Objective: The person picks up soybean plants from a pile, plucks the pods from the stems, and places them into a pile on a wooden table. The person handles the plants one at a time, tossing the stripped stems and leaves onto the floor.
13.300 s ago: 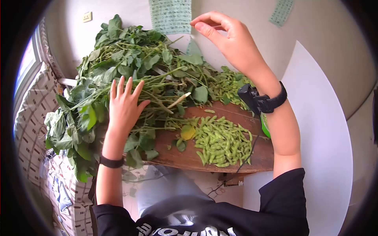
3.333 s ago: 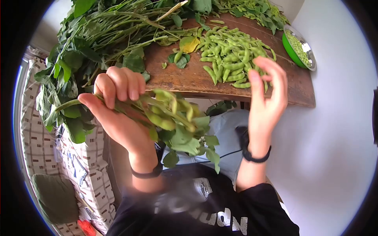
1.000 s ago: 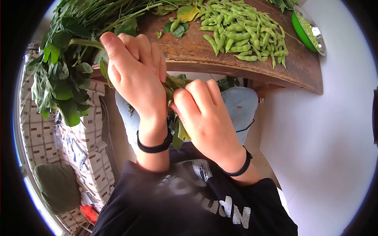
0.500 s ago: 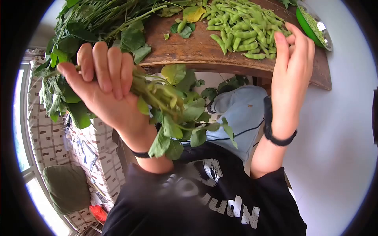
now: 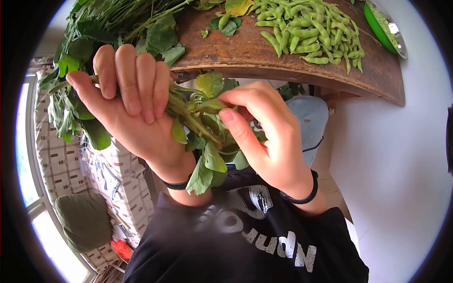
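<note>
My left hand [image 5: 137, 108] is wrapped round a leafy soybean stalk [image 5: 191, 120], its fingers curled over the stem. The leafy end hangs over my lap, and the cut end pokes out past my thumb. My right hand [image 5: 271, 137] has thumb and forefinger closed on a green soybean pod [image 5: 212, 106] that sits on the stalk. Behind the hands, a heap of picked soybean pods [image 5: 318, 30] lies on the wooden table [image 5: 207, 52].
A large bundle of leafy stalks [image 5: 113, 23] covers the table's left end. A green-and-silver bowl [image 5: 380, 26] of small green pieces stands at the right, near the white wall [image 5: 396, 155]. A dark cushion [image 5: 85, 221] rests at lower left.
My right hand has moved from beside the pod heap down and left to the stalk, where it now pinches a pod. My left hand keeps its hold.
</note>
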`<state>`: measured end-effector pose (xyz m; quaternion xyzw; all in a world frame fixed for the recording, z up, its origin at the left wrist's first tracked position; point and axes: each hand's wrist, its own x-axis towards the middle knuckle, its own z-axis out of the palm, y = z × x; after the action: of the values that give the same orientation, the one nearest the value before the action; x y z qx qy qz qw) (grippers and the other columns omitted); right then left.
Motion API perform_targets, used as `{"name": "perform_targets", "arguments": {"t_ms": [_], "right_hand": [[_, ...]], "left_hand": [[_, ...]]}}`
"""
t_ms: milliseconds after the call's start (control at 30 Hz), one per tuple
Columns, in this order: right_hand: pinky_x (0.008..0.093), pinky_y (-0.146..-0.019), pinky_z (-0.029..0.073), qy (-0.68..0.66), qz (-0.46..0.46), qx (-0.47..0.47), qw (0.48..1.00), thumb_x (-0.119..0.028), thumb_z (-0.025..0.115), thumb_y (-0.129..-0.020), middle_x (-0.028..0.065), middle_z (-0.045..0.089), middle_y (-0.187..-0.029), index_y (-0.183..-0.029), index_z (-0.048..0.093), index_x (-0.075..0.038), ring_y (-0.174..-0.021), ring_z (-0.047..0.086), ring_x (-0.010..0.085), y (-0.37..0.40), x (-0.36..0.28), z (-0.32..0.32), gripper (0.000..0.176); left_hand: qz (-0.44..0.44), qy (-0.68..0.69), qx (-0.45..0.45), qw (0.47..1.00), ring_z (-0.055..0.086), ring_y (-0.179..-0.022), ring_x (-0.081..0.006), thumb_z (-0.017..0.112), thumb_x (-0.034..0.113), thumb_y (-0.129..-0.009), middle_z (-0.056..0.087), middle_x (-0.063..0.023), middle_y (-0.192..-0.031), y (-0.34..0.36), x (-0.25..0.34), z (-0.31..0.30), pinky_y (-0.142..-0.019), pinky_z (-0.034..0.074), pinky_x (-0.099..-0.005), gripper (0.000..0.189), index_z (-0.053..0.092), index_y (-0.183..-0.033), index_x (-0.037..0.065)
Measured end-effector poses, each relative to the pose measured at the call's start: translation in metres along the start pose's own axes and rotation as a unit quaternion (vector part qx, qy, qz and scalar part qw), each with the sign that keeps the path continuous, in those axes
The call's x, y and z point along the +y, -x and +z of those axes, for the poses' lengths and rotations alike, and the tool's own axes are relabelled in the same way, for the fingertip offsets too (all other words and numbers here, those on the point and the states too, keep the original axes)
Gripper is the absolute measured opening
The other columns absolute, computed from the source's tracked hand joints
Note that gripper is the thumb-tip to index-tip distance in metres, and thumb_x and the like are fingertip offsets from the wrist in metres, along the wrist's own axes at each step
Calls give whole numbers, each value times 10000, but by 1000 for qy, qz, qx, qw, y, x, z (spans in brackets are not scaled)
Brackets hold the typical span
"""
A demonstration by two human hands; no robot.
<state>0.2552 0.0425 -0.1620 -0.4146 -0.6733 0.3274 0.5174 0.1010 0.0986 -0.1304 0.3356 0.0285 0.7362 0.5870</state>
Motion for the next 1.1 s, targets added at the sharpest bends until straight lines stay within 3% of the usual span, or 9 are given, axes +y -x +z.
{"name": "perform_targets", "arguments": {"t_ms": [67, 200, 267, 533, 800, 867, 933, 1000, 1100], "right_hand": [[301, -664, 490, 70, -40, -10, 997, -16, 685, -839, 111, 602, -890, -987, 602, 26, -775, 589, 231, -4, 0, -2, 175], [340, -663, 483, 97, -56, -44, 993, -11, 701, -812, 112, 598, -878, -977, 604, 15, -774, 585, 271, -5, 0, 2, 193], [370, -664, 470, 120, -68, 2, 990, -6, 720, -764, 104, 598, -877, -960, 614, -2, -761, 574, 296, -1, 4, 7, 222], [360, -576, 435, 279, -119, -13, 953, -5, 735, -684, 50, 565, -756, -868, 611, -38, -660, 540, 232, 13, -3, -1, 224], [339, -606, 455, 308, -50, -38, 949, -64, 670, -739, 60, 425, -744, -868, 567, -40, -702, 491, 215, 35, -10, -17, 167], [361, -611, 459, 326, 38, -65, 942, -61, 663, -785, 77, 461, -767, -882, 569, -32, -725, 500, 240, 57, -8, -31, 139], [377, -636, 471, 294, 97, -81, 947, -43, 658, -815, 97, 523, -807, -908, 581, -24, -756, 537, 269, 64, -11, -40, 123], [374, -656, 477, 162, 149, -34, 975, -25, 654, -836, 106, 564, -826, -936, 594, -13, -773, 577, 281, 66, -14, -41, 118], [336, -667, 481, 81, 139, -5, 987, -14, 641, -866, 114, 592, -842, -1003, 610, -4, -761, 604, 270, 49, -14, -49, 141]], "left_hand": [[-2, -1, 1, 1000, 246, -362, -45, 440, 350, -1026, 325, 33, -504, 0, -1, -1, -322, 254, -173, 417, 391, -677, 127], [-16, 4, -13, 1000, 244, -365, -44, 444, 366, -1023, 325, 33, -507, -2, -2, -3, -316, 243, -170, 420, 392, -677, 133], [-15, -8, -16, 1000, 239, -368, -43, 440, 374, -1023, 322, 33, -509, -2, -3, -1, -316, 228, -173, 422, 393, -678, 135], [-5, -128, 96, 987, 176, -396, -54, 387, 490, -1015, 279, 35, -512, 4, -10, 2, -338, 156, -214, 478, 344, -692, 140], [-47, -180, 179, 966, 167, -409, -69, 356, 468, -1031, 246, 38, -516, 4, -41, 14, -360, 142, -237, 478, 319, -688, 136], [129, -337, 270, 893, 163, -431, -72, 306, 423, -1050, 234, 29, -514, -24, -19, -22, -388, 149, -238, 473, 314, -679, 130], [104, -253, 178, 945, 171, -437, -66, 297, 413, -1053, 240, 26, -525, -33, 4, -33, -396, 152, -238, 469, 318, -681, 129], [51, -234, 166, 957, 173, -438, -60, 331, 417, -1048, 245, 30, -534, -28, -14, -8, -393, 149, -236, 453, 339, -698, 130], [15, -126, 112, 986, 170, -415, -54, 363, 425, -1040, 254, 37, -527, -22, -26, -11, -378, 152, -225, 449, 347, -701, 131]]}}
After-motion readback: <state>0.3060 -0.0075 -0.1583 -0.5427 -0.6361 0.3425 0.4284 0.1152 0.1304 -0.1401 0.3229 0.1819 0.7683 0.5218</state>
